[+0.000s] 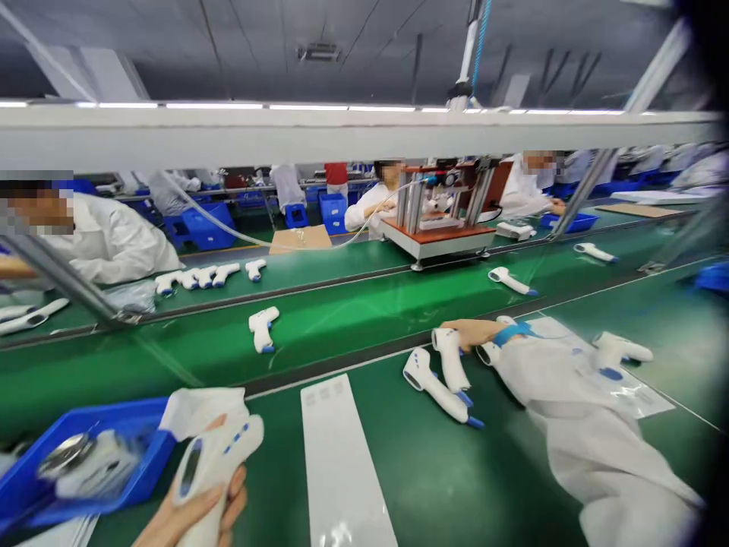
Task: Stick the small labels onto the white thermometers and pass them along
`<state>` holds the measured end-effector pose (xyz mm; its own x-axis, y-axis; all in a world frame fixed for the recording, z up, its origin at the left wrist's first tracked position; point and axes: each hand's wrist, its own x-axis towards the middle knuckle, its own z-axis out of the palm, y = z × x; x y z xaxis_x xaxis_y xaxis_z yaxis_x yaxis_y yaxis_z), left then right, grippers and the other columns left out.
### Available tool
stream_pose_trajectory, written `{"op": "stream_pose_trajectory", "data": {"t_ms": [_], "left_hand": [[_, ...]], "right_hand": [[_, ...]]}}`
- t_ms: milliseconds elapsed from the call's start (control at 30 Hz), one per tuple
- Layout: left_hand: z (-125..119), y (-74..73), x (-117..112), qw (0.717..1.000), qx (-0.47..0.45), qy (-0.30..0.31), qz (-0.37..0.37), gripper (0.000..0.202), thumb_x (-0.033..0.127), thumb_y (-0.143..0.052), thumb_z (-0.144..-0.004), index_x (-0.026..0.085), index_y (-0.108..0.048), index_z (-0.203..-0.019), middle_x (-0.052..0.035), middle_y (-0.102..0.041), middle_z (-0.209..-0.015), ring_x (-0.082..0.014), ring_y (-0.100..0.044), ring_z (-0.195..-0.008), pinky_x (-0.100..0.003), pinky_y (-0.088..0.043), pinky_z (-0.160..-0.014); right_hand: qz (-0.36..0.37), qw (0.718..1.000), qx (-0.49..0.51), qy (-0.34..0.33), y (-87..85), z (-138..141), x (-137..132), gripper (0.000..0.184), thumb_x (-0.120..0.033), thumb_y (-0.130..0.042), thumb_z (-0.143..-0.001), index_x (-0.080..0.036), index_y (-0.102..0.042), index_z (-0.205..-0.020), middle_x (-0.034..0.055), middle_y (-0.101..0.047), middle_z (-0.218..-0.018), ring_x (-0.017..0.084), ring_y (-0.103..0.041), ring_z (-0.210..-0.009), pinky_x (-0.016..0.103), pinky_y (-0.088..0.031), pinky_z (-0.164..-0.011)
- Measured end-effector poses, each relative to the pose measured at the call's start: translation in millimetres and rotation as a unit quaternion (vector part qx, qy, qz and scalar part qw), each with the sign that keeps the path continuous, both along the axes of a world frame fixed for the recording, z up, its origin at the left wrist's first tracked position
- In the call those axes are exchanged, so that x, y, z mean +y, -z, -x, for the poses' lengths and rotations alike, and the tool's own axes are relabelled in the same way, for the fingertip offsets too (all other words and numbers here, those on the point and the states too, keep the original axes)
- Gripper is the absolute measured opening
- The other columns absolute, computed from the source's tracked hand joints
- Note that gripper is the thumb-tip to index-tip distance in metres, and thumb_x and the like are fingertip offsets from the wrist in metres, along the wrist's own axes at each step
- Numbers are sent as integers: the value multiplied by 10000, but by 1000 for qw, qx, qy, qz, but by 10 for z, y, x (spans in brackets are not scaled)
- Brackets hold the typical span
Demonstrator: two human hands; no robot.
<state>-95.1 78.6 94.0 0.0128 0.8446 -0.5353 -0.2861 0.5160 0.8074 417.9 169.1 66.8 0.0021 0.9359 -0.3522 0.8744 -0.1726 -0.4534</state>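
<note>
My left hand [181,515], low at the left, is closed around the handle of a white infrared thermometer [219,463] with blue buttons and a dark display. Behind that thermometer's head lies a white cloth-like piece [199,406]. My right hand [477,333], below a blue wrist strap [515,331], reaches across the table and grips the head of another white thermometer [454,368]; its fingers are partly hidden. Right beside it a thermometer [438,391] with a blue tip lies on the table. One more thermometer [490,354] shows partly under my right wrist.
A blue bin [145,475] with parts stands at left, near a long white strip [336,463]. Beyond runs a green conveyor [342,319] carrying several thermometers. A machine [438,228] stands across it. Co-workers in white sit opposite. Another thermometer [620,349] lies at right.
</note>
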Motion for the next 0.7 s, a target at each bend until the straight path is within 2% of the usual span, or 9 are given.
{"op": "stream_pose_trajectory", "data": {"t_ms": [100, 200, 267, 333, 400, 467, 500, 600, 700], "left_hand": [[-320, 49, -206, 997, 51, 14, -61, 971, 309, -810, -555, 431, -323, -1386, 29, -511, -686, -160, -503, -564, -174, -327, -310], [-602, 129, -344, 996, 65, 21, -64, 876, 351, -725, -695, 429, -252, -1429, 34, -506, -741, -152, -529, -610, -214, -439, -389], [-708, 221, -433, 996, 65, 13, -65, 796, 369, -676, -761, 427, -251, -1431, 12, -542, -868, -160, -582, -699, -265, -530, -502], [-740, 343, -519, 996, 57, 1, -73, 738, 373, -655, -795, 412, -272, -1424, -17, -552, -1037, -183, -622, -854, -333, -584, -679], [-713, 483, -594, 996, 36, -3, -83, 711, 367, -647, -817, 392, -278, -1424, -30, -547, -1136, -197, -630, -963, -394, -561, -856], [-655, 617, -659, 996, 7, 3, -91, 721, 347, -645, -830, 374, -260, -1439, -19, -585, -1083, -200, -641, -995, -428, -503, -966], [-624, 674, -688, 995, -6, 8, -94, 732, 337, -645, -833, 365, -248, -1447, -7, -607, -1024, -202, -646, -1001, -435, -481, -993], [-561, 787, -761, 995, -21, 20, -96, 749, 322, -639, -844, 330, -218, -1464, 6, -640, -938, -207, -648, -1022, -440, -439, -1032], [-549, 828, -804, 994, -13, 29, -102, 757, 332, -625, -863, 320, -180, -1475, -25, -642, -1077, -210, -625, -1075, -436, -410, -1054]], "right_hand": [[-24, 998, -64, -2, 126, -142, -187, 528, 79, -492, -549, -150, -707, -973, 94, -680, -913, 217, -611, -811, 366, -451, -790], [-96, 989, -115, 8, 216, 88, -324, 571, 67, -455, -641, -137, -646, -1140, 201, -597, -1190, 294, -549, -1066, 485, -380, -940], [-178, 980, -95, -1, 241, 496, -485, 490, 24, -448, -730, -120, -618, -1167, 206, -583, -1219, 297, -519, -1135, 495, -361, -994], [-239, 969, 25, -56, 267, 1068, -736, 366, -65, -459, -819, -160, -619, -1134, 134, -632, -1149, 250, -558, -1101, 438, -413, -993], [-202, 957, 162, -130, 318, 1689, -1047, 253, -163, -492, -874, -216, -629, -1080, 66, -645, -1111, 217, -597, -1049, 410, -471, -951], [-151, 944, 235, -174, 406, 2223, -1347, 181, -194, -550, -879, -233, -663, -1014, 63, -633, -1154, 213, -601, -1065, 388, -485, -949], [-131, 942, 254, -174, 461, 2429, -1469, 167, -192, -569, -876, -236, -676, -998, 63, -633, -1167, 215, -599, -1079, 383, -489, -951], [-114, 949, 260, -139, 631, 2782, -1677, 179, -164, -548, -898, -220, -699, -978, 77, -637, -1183, 226, -589, -1102, 393, -495, -950], [-151, 953, 240, -106, 735, 2881, -1717, 213, -144, -514, -917, -209, -708, -975, 88, -654, -1153, 239, -580, -1093, 417, -498, -934]]}}
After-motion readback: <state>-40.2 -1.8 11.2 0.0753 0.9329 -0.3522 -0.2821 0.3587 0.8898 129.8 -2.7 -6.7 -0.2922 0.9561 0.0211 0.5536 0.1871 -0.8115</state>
